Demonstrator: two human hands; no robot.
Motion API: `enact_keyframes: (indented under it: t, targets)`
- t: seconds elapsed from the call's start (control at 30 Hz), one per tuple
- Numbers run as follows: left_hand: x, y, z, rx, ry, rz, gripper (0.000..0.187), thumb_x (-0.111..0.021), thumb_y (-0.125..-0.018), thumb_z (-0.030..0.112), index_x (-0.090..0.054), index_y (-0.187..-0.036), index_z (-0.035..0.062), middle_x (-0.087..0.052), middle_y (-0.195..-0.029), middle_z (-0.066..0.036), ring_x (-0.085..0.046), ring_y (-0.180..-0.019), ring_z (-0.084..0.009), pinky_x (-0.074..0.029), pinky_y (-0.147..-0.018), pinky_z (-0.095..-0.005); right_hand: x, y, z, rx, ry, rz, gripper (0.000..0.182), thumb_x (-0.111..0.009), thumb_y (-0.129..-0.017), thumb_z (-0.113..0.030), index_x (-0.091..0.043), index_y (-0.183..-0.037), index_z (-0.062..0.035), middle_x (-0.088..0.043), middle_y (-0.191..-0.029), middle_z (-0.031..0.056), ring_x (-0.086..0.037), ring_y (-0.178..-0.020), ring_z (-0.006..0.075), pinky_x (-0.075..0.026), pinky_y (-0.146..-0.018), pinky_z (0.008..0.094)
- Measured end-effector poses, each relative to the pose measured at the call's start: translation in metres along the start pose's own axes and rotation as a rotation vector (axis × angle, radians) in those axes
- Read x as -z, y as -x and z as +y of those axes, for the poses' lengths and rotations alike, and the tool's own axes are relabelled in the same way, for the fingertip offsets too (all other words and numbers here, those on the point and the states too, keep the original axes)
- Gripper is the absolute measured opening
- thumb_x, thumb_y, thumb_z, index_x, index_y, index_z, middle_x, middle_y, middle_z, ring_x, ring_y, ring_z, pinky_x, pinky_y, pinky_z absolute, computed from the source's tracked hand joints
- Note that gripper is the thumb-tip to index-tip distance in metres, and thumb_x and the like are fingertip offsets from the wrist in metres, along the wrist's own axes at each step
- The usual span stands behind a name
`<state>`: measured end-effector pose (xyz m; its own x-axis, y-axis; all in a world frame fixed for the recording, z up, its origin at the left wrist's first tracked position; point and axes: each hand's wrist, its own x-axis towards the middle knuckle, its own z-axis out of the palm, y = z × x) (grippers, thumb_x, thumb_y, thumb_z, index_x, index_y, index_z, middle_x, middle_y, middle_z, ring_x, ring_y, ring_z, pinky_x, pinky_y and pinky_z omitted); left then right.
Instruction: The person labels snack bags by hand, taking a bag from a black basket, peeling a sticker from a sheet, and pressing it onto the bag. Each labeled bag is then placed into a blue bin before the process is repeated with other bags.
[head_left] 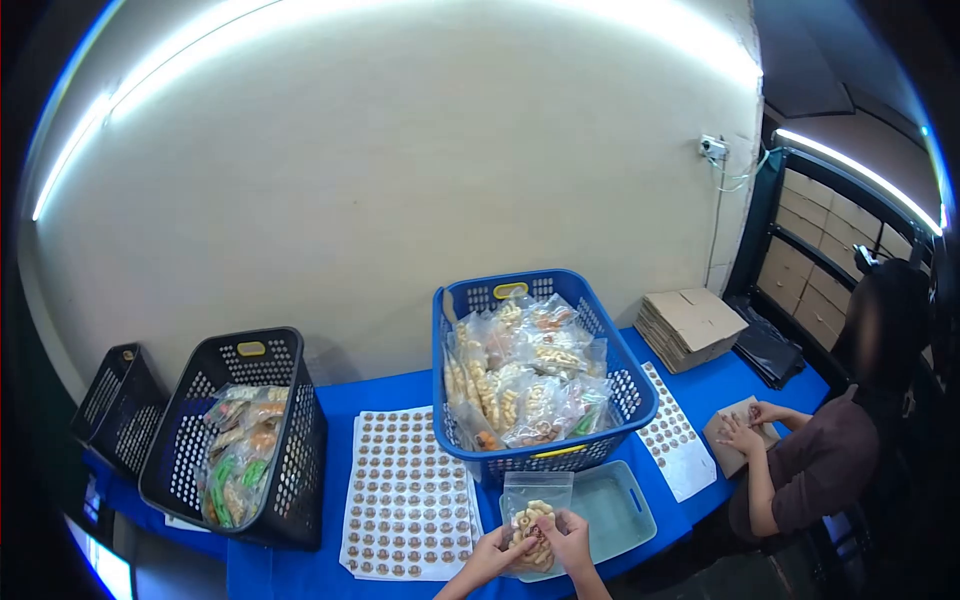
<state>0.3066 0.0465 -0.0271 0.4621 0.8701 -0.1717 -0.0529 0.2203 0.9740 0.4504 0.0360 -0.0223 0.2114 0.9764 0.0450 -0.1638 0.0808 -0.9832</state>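
Note:
A clear snack bag (532, 512) with pale ring-shaped snacks is held upright over a light blue tray (620, 505) at the table's near edge. My left hand (495, 551) grips its lower left side and my right hand (568, 535) grips its lower right side. Just left of my hands lies a sticker sheet (408, 495) with rows of round brown labels. Behind the bag stands a blue basket (600, 440) full of similar snack bags.
A black basket (290, 470) with filled bags stands at the left, another black basket (115, 405) beyond it. A second sticker sheet (678, 440) lies at the right. Flat cardboard boxes (690, 325) are stacked at back right. Another person's hands (748, 428) hold a brown box.

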Motion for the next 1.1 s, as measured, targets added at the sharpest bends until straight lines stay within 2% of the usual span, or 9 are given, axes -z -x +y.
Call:
enact_keyframes:
  t: [0.1, 0.23, 0.37, 0.43, 0.63, 0.8, 0.93, 0.97, 1.1]
  targets:
    - [0.006, 0.005, -0.004, -0.06, -0.035, 0.019, 0.041, -0.06, -0.081, 0.019, -0.047, -0.114, -0.0033, -0.057, -0.1, -0.006, -0.054, -0.087, -0.0094, -0.045, -0.074, -0.0223, -0.008, -0.004, -0.005, -0.053, -0.101, -0.047, 0.021, -0.063, -0.079, -0.018, -0.056, -0.081, 0.0022, -0.059, -0.073, 0.0038, -0.054, -0.066, 0.0059, -0.043, -0.059, 0.0193]
    - [0.021, 0.021, 0.004, -0.002, -0.221, 0.187, 0.033, -0.06, -0.082, 0.023, -0.055, -0.104, -0.0013, -0.061, -0.086, -0.004, -0.055, -0.076, -0.0068, -0.045, -0.067, -0.0211, -0.016, -0.01, 0.002, -0.104, 0.0, -0.209, 0.023, -0.064, -0.078, -0.017, -0.056, -0.089, 0.0022, -0.06, -0.08, 0.0043, -0.056, -0.071, 0.0077, -0.045, -0.063, 0.0205]
    - [0.03, 0.024, 0.006, -0.117, 0.024, 0.406, 0.027, -0.058, -0.083, 0.021, -0.059, -0.097, -0.0018, -0.062, -0.086, -0.005, -0.056, -0.076, -0.0066, -0.045, -0.066, -0.0213, -0.044, -0.009, -0.004, -0.082, -0.06, -0.37, 0.036, -0.069, -0.073, -0.015, -0.052, -0.1, 0.0021, -0.058, -0.091, 0.0054, -0.055, -0.082, 0.0099, -0.045, -0.073, 0.0228]
    - [0.042, 0.023, 0.005, -0.124, 0.008, 0.428, 0.029, -0.056, -0.084, 0.023, -0.059, -0.097, -0.0028, -0.063, -0.086, -0.005, -0.056, -0.077, -0.0071, -0.045, -0.067, -0.0212, -0.052, -0.007, -0.001, -0.089, -0.126, -0.428, 0.046, -0.07, -0.072, -0.012, -0.047, -0.109, 0.002, -0.055, -0.1, 0.0068, -0.052, -0.092, 0.0114, -0.043, -0.08, 0.0251]
    - [0.048, 0.012, 0.02, -0.222, -0.087, 0.456, 0.029, -0.051, -0.087, 0.023, -0.057, -0.099, -0.0036, -0.062, -0.085, -0.005, -0.055, -0.076, -0.0065, -0.045, -0.066, -0.0208, -0.056, -0.019, -0.014, 0.015, 0.015, -0.475, 0.045, -0.064, -0.075, -0.011, -0.044, -0.113, 0.0021, -0.054, -0.102, 0.0079, -0.051, -0.094, 0.012, -0.042, -0.08, 0.0256]
    - [0.054, -0.006, 0.02, -0.275, -0.059, 0.389, 0.031, -0.047, -0.089, 0.023, -0.054, -0.102, -0.0039, -0.061, -0.09, -0.006, -0.055, -0.079, -0.0075, -0.045, -0.069, -0.0217, -0.05, -0.038, -0.013, 0.01, -0.024, -0.493, 0.037, -0.061, -0.078, -0.014, -0.046, -0.109, 0.0007, -0.054, -0.098, 0.0064, -0.051, -0.091, 0.0104, -0.042, -0.078, 0.0247]
    - [0.046, -0.009, 0.033, -0.249, -0.118, 0.303, 0.036, -0.061, -0.081, 0.02, -0.052, -0.106, -0.0034, -0.06, -0.094, -0.006, -0.056, -0.083, -0.0086, -0.046, -0.071, -0.0222, -0.045, -0.047, -0.014, 0.035, -0.049, -0.379, 0.025, -0.062, -0.079, -0.014, -0.054, -0.096, 0.0018, -0.058, -0.087, 0.0041, -0.054, -0.08, 0.0076, -0.044, -0.07, 0.0213]
    - [0.037, -0.008, 0.034, -0.221, -0.082, 0.326, 0.042, -0.067, -0.076, 0.026, -0.055, -0.104, -0.003, -0.062, -0.092, -0.005, -0.056, -0.078, -0.0065, -0.046, -0.067, -0.0208, -0.046, -0.046, -0.013, 0.031, -0.066, -0.317, 0.023, -0.062, -0.079, -0.014, -0.055, -0.094, 0.0023, -0.059, -0.085, 0.004, -0.054, -0.078, 0.0074, -0.044, -0.068, 0.0209]
    - [0.035, -0.004, 0.03, -0.084, -0.207, 0.31, 0.039, -0.067, -0.075, 0.02, -0.055, -0.104, -0.0029, -0.061, -0.092, -0.007, -0.056, -0.081, -0.0085, -0.047, -0.07, -0.0232, -0.039, -0.037, -0.002, 0.006, -0.113, -0.226, 0.019, -0.058, -0.082, -0.012, -0.057, -0.093, 0.0037, -0.06, -0.085, 0.0051, -0.056, -0.073, 0.0082, -0.044, -0.067, 0.0207]
